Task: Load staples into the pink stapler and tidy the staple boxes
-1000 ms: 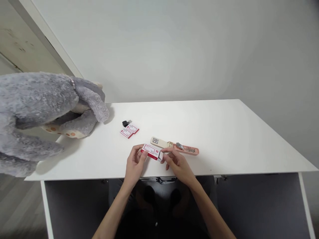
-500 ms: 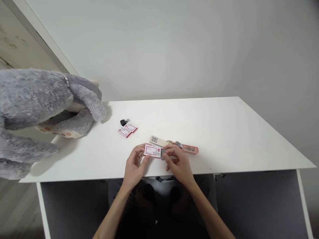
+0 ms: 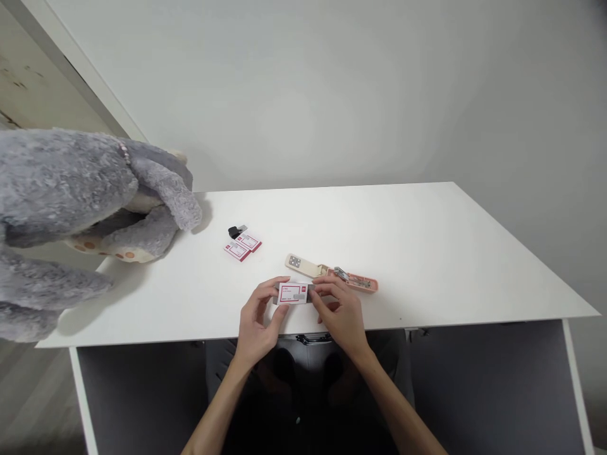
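Between my hands is a small white staple box [image 3: 293, 293] with red print, its grey end flaps showing at both ends. My left hand [image 3: 260, 316] grips it at the left, fingers above and thumb along the lower edge. At the other end, my right hand [image 3: 339, 309] pinches the box near its right flap. Just behind lies an opened stapler [image 3: 332, 273], cream on its left part and salmon pink on its right, with metal parts showing inside. What the box contains is hidden.
Two more white-and-red boxes [image 3: 243, 245] lie further back on the left, touching a small black-and-metal staple remover-like object [image 3: 236, 232]. A large grey plush toy [image 3: 95, 196] takes up the left end of the white table [image 3: 427, 253]. A wall [image 3: 332, 95] stands behind.
The staple box has shifted slightly right and toward me, and now lies more level. A grey flap has come into view at its left end. The stapler stays put.
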`<action>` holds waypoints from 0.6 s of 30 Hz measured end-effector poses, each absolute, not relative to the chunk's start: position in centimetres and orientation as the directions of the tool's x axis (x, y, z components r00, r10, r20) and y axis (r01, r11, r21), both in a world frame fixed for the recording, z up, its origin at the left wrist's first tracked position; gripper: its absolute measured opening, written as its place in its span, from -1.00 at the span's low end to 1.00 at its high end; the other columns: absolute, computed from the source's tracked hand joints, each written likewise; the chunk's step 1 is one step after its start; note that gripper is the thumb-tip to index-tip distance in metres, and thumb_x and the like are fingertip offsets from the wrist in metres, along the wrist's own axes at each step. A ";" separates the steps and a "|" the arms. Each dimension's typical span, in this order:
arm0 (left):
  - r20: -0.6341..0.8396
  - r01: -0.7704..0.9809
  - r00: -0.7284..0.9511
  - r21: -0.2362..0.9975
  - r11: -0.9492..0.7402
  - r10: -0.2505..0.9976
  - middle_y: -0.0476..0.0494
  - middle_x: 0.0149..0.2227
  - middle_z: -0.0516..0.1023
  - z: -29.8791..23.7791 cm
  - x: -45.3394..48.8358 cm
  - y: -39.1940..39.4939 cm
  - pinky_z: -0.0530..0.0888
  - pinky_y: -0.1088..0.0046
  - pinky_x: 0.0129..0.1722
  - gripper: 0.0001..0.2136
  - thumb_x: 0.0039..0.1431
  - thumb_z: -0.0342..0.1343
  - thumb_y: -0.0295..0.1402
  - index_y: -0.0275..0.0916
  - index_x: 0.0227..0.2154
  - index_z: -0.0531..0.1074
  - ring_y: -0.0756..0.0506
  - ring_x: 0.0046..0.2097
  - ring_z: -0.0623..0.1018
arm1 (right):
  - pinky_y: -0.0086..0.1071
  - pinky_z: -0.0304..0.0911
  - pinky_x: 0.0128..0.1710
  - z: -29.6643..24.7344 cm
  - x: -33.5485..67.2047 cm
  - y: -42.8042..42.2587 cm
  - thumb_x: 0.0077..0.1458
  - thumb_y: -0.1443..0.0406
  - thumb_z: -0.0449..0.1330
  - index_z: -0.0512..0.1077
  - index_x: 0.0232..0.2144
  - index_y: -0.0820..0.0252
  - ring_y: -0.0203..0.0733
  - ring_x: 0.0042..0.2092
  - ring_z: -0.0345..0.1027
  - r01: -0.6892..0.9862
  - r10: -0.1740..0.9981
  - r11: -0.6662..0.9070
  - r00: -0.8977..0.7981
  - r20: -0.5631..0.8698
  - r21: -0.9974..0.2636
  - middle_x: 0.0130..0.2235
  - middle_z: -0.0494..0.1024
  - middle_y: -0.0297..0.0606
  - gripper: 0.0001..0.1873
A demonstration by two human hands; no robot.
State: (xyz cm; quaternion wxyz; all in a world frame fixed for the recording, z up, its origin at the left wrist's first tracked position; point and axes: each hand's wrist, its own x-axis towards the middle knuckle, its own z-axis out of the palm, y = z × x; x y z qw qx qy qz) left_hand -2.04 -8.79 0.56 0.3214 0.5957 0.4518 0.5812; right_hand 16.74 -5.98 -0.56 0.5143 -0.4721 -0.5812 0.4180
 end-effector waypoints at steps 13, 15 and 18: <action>0.303 0.072 -0.269 0.953 -0.295 0.914 -0.24 0.07 0.54 0.6 -1.5 -8.1 0.59 0.21 0.07 -0.64 0.30 0.30 -0.14 -0.12 0.02 0.34 -0.20 0.09 0.64 | -0.37 0.49 -0.61 -0.5 17.5 -6.3 0.35 0.07 0.27 0.58 -0.26 0.10 -0.10 -0.18 0.49 -0.124 0.977 0.212 0.013 0.213 -0.969 -0.01 0.52 -0.08 -0.74; 0.293 0.077 -0.268 0.956 -0.283 0.918 -0.24 0.06 0.54 0.8 -1.5 -8.0 0.59 0.22 0.07 -0.63 0.31 0.30 -0.13 -0.13 0.03 0.33 -0.19 0.09 0.63 | -0.36 0.51 -0.58 -0.5 17.6 -6.4 0.36 0.10 0.26 0.58 -0.24 0.09 -0.06 -0.11 0.51 -0.129 0.970 0.234 -0.028 0.240 -0.964 0.01 0.55 -0.07 -0.78; 0.285 0.077 -0.258 0.959 -0.274 0.923 -0.23 0.05 0.54 1.0 -1.5 -8.0 0.60 0.25 0.06 -0.64 0.32 0.29 -0.14 -0.13 0.02 0.33 -0.17 0.07 0.63 | -0.33 0.54 -0.52 -0.4 17.5 -6.5 0.36 0.15 0.26 0.59 -0.24 0.07 -0.02 -0.04 0.51 -0.079 0.951 0.289 -0.086 0.296 -0.954 0.02 0.59 -0.08 -0.82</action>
